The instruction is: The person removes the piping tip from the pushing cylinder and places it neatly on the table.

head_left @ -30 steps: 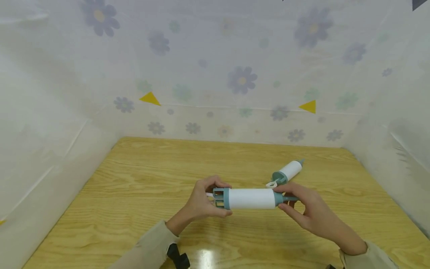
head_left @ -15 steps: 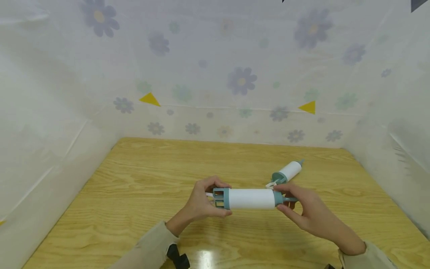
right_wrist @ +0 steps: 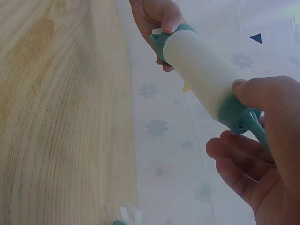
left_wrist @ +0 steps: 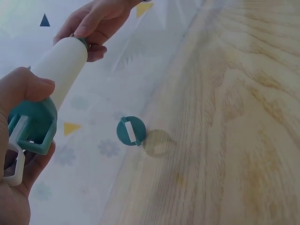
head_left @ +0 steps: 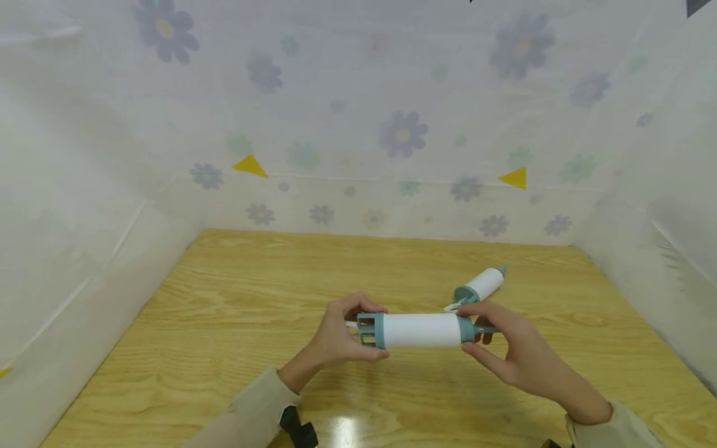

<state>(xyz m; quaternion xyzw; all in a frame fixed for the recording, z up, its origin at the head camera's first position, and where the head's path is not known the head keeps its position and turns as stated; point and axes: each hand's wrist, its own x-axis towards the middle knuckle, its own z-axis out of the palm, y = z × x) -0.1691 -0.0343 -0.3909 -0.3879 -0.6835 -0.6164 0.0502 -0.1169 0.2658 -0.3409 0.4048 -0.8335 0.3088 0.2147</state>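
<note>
A large syringe-like tube with a white barrel point(head_left: 421, 330) is held level above the table, crosswise between both hands. My left hand point(head_left: 336, 333) grips its teal slotted end point(left_wrist: 40, 115), thumb on one side and fingers on the other. Out of that end sticks a white pull ring point(left_wrist: 16, 168), near the left palm. My right hand point(head_left: 518, 348) pinches the teal collar point(right_wrist: 230, 112) at the opposite end between thumb and fingers. A thin teal nozzle point(right_wrist: 255, 129) runs from the collar past the right palm.
A second, similar white and teal syringe point(head_left: 486, 283) lies behind the right hand, ring end toward me. Under everything is a wood-grain table point(head_left: 252, 280). Pale flowered sheeting point(head_left: 347, 137) rises at the back and both sides.
The held tube has shifted very slightly to the right with the left hand. Both hands keep their hold, and the second syringe has not moved.
</note>
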